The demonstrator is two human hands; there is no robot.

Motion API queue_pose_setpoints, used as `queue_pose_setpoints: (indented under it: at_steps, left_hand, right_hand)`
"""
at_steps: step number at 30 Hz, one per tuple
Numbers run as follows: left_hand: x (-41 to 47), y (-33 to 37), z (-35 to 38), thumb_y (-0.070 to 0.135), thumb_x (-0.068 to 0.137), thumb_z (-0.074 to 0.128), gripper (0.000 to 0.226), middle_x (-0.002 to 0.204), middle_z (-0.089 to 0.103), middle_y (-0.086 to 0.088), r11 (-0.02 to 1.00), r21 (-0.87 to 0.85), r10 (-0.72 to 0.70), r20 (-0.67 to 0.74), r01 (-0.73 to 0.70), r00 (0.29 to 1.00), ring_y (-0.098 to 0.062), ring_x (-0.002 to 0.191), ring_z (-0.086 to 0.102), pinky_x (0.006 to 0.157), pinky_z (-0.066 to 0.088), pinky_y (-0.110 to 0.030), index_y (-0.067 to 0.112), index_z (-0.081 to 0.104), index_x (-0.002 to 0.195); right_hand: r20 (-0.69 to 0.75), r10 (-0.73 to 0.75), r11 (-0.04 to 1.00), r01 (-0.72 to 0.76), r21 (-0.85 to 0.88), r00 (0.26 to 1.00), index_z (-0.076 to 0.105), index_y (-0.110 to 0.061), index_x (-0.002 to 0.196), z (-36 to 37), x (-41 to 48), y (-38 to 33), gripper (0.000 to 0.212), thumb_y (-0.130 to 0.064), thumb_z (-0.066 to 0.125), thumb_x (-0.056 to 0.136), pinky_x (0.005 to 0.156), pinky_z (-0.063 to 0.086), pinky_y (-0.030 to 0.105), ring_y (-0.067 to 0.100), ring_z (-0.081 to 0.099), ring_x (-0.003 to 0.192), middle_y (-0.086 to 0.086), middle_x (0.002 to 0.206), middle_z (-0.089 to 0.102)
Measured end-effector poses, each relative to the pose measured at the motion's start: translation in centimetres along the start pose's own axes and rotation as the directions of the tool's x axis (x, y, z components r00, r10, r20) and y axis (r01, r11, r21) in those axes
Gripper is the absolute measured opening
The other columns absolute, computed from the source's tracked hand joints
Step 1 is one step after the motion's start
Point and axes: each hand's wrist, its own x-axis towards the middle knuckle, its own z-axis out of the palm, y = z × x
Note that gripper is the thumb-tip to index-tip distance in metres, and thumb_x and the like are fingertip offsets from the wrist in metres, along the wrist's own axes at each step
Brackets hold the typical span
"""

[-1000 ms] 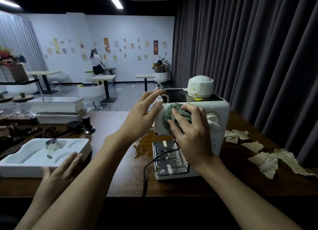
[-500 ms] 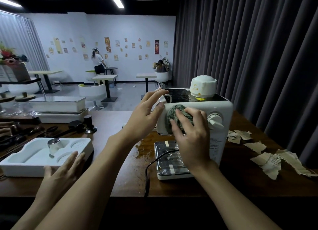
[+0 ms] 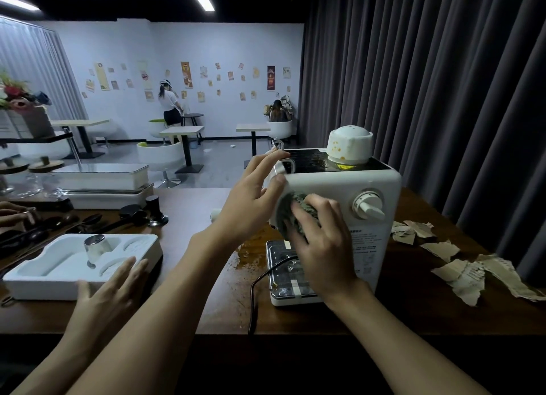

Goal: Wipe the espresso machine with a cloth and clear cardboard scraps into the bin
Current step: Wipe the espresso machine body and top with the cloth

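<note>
On the front panel of the boxy white espresso machine [image 3: 334, 182], my right hand [image 3: 322, 247] has its fingers curled over the grey-green wadded cloth [image 3: 292, 211] and presses it against the plastic. Compared with 1 second ago, the cloth has slid from the middle of the panel down and towards its left edge. The white round dial [image 3: 367, 207], half hidden behind my knuckles before, now shows in full. I read that as 1 stroke across the face done, with the wipe still under way.

My left hand [image 3: 251, 199] has stayed at the machine's upper left corner. Its thumb rests on the edge, its fingers are loose and straight, and it grips nothing, only bracing the body against my push.

The stained white cup [image 3: 350, 145], upside down on the dark top plate, has not been touched. Neither has the brown spill [image 3: 251, 252] on the dark wooden table [image 3: 192, 306] beside the drip tray. The torn beige cardboard scraps [image 3: 461, 273] lie where they were, well apart to the machine's right. No bin is in view, so the second job has not begun.

A third hand [image 3: 109, 288], not 1 of my 2 working ones, lies flat beside the white foam tray [image 3: 59, 276].
</note>
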Motion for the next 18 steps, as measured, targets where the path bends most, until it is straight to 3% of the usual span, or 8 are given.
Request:
queue_pose_setpoints:
  at_steps: [2,7,10,13,16,18]
  left_hand:
    - [0.0,-0.1,0.0,0.029,0.104,0.045,0.037,0.135,0.044,0.014,1.000,0.014,0.007,-0.003,-0.007,1.000,0.012,0.112,0.046,0.088,0.039,-0.003,0.034,0.046,0.141]
    - [0.0,-0.2,0.1,0.031,0.104,0.044,0.037,0.137,0.042,0.014,1.000,0.022,0.002,-0.009,-0.002,1.000,0.000,0.115,0.046,0.087,0.045,-0.011,0.035,0.045,0.141]
    - [-0.1,-0.1,0.2,0.031,0.104,0.043,0.037,0.135,0.041,0.016,0.999,0.038,-0.012,-0.006,0.012,1.000,-0.004,0.118,0.045,0.091,0.046,-0.021,0.038,0.043,0.141]
    - [-0.1,-0.1,0.1,0.033,0.104,0.043,0.039,0.141,0.041,0.012,0.999,0.039,-0.005,-0.003,0.005,1.000,-0.005,0.120,0.044,0.090,0.044,-0.018,0.036,0.044,0.142]
    - [-0.1,-0.1,0.1,0.036,0.102,0.045,0.041,0.146,0.040,0.008,1.000,0.001,-0.010,0.008,0.010,1.000,-0.004,0.120,0.045,0.094,0.052,-0.030,0.034,0.045,0.143]
    - [-0.2,0.0,0.1,0.036,0.102,0.046,0.042,0.146,0.039,0.008,1.000,-0.006,-0.027,0.007,0.027,1.000,-0.010,0.119,0.048,0.092,0.056,-0.041,0.033,0.044,0.143]
  right_hand:
    - [0.018,-0.029,1.000,0.029,0.001,0.999,0.069,0.001,0.112,-0.4,0.2,0.8,0.027,-0.011,0.070,0.088,0.083,0.050,0.041,0.032,0.057,0.094,0.018,0.105,0.062]
    - [-0.108,0.190,0.981,-0.185,0.055,0.976,0.069,0.002,0.109,-0.1,-0.3,0.0,0.024,-0.012,0.068,0.089,0.083,0.051,0.042,0.034,0.060,0.093,0.016,0.104,0.061]
    - [-0.002,0.048,0.999,-0.048,0.002,0.999,0.069,0.002,0.108,0.0,-1.0,-0.1,0.024,-0.014,0.066,0.091,0.079,0.052,0.043,0.035,0.060,0.090,0.018,0.104,0.063]
    - [0.022,-0.040,0.997,0.042,-0.063,0.999,0.070,-0.001,0.110,-1.0,-0.7,1.5,0.022,-0.015,0.064,0.093,0.080,0.051,0.042,0.033,0.058,0.091,0.017,0.105,0.063]
    - [-0.094,0.124,0.987,-0.133,-0.095,0.988,0.070,-0.002,0.112,-1.2,-0.8,1.7,0.023,-0.015,0.065,0.093,0.084,0.051,0.038,0.030,0.059,0.095,0.015,0.106,0.062]
    - [-0.084,0.145,0.980,-0.155,-0.126,0.986,0.070,-0.003,0.113,-0.8,-1.5,1.1,0.025,-0.015,0.066,0.091,0.079,0.053,0.036,0.030,0.060,0.096,0.014,0.108,0.063]
